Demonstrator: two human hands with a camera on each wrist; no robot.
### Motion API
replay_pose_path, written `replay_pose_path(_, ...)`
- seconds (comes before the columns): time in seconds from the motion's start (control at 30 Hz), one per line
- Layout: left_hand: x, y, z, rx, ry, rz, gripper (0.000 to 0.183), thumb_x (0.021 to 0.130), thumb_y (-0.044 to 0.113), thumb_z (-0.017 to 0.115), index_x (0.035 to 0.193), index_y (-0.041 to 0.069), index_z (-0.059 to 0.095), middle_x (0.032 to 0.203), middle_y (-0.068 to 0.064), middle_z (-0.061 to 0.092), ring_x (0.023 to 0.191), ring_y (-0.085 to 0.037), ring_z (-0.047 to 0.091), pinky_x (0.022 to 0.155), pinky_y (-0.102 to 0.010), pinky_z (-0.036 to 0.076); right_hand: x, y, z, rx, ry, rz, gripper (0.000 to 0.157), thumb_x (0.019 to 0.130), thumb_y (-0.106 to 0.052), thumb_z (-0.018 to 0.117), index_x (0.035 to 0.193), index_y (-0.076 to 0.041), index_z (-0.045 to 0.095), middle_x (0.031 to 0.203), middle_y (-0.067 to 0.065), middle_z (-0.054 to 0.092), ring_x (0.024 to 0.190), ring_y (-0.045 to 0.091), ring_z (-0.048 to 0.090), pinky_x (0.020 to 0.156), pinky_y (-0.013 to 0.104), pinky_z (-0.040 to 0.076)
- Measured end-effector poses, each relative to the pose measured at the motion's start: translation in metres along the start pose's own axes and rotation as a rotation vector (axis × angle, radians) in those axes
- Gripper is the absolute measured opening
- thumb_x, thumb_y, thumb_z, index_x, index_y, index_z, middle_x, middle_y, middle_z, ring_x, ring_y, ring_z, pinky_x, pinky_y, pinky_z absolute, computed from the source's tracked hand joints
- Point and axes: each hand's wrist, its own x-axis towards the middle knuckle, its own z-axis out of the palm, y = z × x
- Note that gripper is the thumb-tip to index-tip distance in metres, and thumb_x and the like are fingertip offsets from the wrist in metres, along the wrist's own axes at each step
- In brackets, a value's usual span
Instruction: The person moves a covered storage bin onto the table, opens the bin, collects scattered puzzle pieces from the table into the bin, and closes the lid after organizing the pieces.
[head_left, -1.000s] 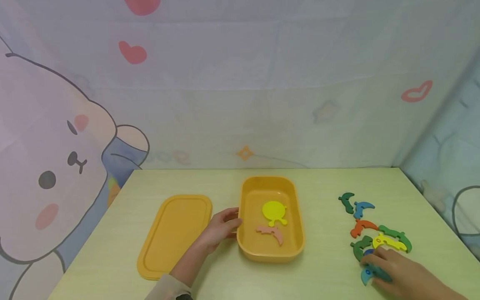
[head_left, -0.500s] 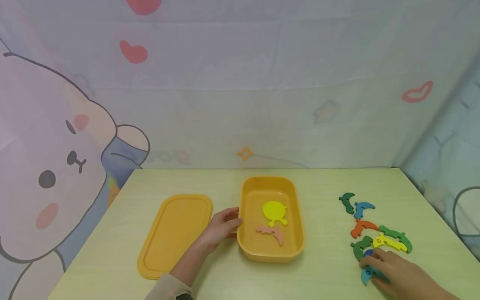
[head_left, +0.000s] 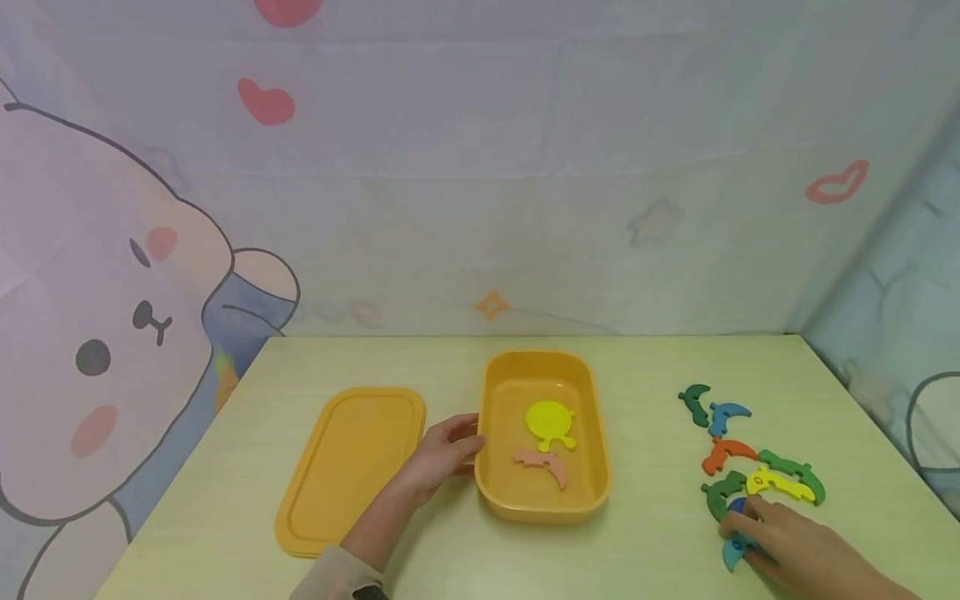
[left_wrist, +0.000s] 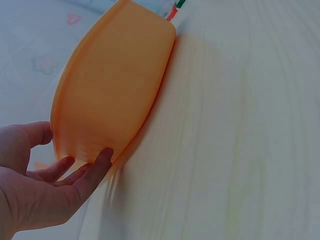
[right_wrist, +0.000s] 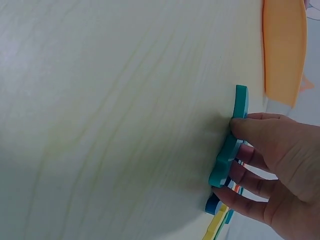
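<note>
Shows a pale table [head_left: 652,433] before a cloth [head_left: 450,125] printed with a large bear [head_left: 112,292] at left, red hearts [head_left: 267,103] toward the top, an orange star [head_left: 492,295] low centre.

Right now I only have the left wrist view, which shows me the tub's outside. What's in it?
Observer: A yellow piece and a pink piece lie in the tub.
Operator: Is the top covered?
Observer: No, the lid lies on the table, to the left of the tub.
Operator: Is any piece being held?
Observer: Yes, the right hand holds a teal piece between thumb and fingers.
</note>
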Motion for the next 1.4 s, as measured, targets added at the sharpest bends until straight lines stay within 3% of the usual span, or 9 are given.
replay_pose_path(0.43,0.0,0.002,0.001,0.015,0.009,-0.008,0.049,0.093,0.012,0.051,0.137,-0.004,0.036,0.135,-0.025,0.043,0.108,-0.031,0.056,0.082,-0.039,0.053,0.0,-0.001,-0.003,-0.002,-0.014,0.006,0.035,0.077,-0.02,0.072,0.102,-0.036,0.053,0.085,-0.017,0.042,0.067,-0.002,0.036,0.053,0.018,0.039)
replay_pose_path(0.7,0.0,0.001,0.001,0.021,0.007,-0.004,0.049,0.093,0.012,0.051,0.138,-0.003,0.036,0.135,-0.025,0.043,0.109,-0.032,0.055,0.082,-0.04,0.053,0.002,-0.001,-0.012,-0.093,0.173,-0.057,0.042,0.07,-0.016,0.077,0.098,-0.036,0.053,0.082,-0.018,0.039,0.068,-0.002,0.035,0.05,0.016,0.035)
replay_pose_path(1.1,0.0,0.001,0.001,0.012,0.009,-0.004,0.05,0.093,0.013,0.051,0.137,-0.003,0.036,0.135,-0.025,0.043,0.108,-0.031,0.056,0.083,-0.04,0.053,0.014,0.004,-0.02,-0.133,0.315,-0.177,0.05,0.06,-0.006,0.08,0.097,-0.03,0.056,0.079,-0.017,0.035,0.064,-0.003,0.03,0.051,0.014,0.027)
replay_pose_path(1.2,0.0,0.001,0.001,0.013,0.011,-0.003,0.049,0.093,0.013,0.051,0.137,-0.003,0.036,0.134,-0.025,0.044,0.107,-0.031,0.057,0.082,-0.039,0.053,0.019,0.004,-0.024,-0.114,0.329,-0.199,0.048,0.061,-0.006,0.08,0.097,-0.028,0.056,0.079,-0.016,0.038,0.064,-0.004,0.031,0.051,0.014,0.029)
replay_pose_path(1.23,0.0,0.001,0.001,0.012,0.011,-0.003,0.05,0.093,0.013,0.052,0.137,-0.003,0.036,0.134,-0.025,0.044,0.107,-0.031,0.057,0.082,-0.039,0.053,0.02,0.004,-0.025,-0.104,0.345,-0.21,0.037,0.069,-0.015,0.078,0.097,-0.027,0.057,0.08,-0.016,0.041,0.064,-0.004,0.032,0.051,0.014,0.03)
replay_pose_path(1.3,-0.001,0.001,0.001,0.013,0.011,-0.004,0.049,0.093,0.013,0.052,0.137,-0.004,0.037,0.134,-0.025,0.044,0.106,-0.03,0.057,0.082,-0.038,0.053,0.024,0.003,-0.027,-0.097,0.37,-0.223,0.028,0.076,-0.025,0.075,0.097,-0.026,0.057,0.082,-0.015,0.043,0.065,-0.004,0.034,0.05,0.014,0.031)
replay_pose_path(1.37,-0.001,0.001,0.001,0.014,0.011,-0.004,0.05,0.093,0.013,0.052,0.137,-0.004,0.036,0.134,-0.025,0.044,0.106,-0.031,0.057,0.082,-0.038,0.053,0.027,0.002,-0.03,-0.088,0.393,-0.238,0.019,0.087,-0.042,0.057,0.096,-0.026,0.056,0.083,-0.014,0.044,0.065,-0.003,0.035,0.049,0.013,0.031)
replay_pose_path(1.4,-0.001,0.001,0.001,0.016,0.011,-0.004,0.05,0.093,0.013,0.052,0.137,-0.004,0.036,0.134,-0.025,0.044,0.106,-0.031,0.057,0.082,-0.038,0.053,0.029,0.001,-0.031,-0.085,0.399,-0.245,0.025,0.09,-0.047,0.046,0.096,-0.025,0.056,0.084,-0.013,0.044,0.065,-0.003,0.036,0.049,0.013,0.031)
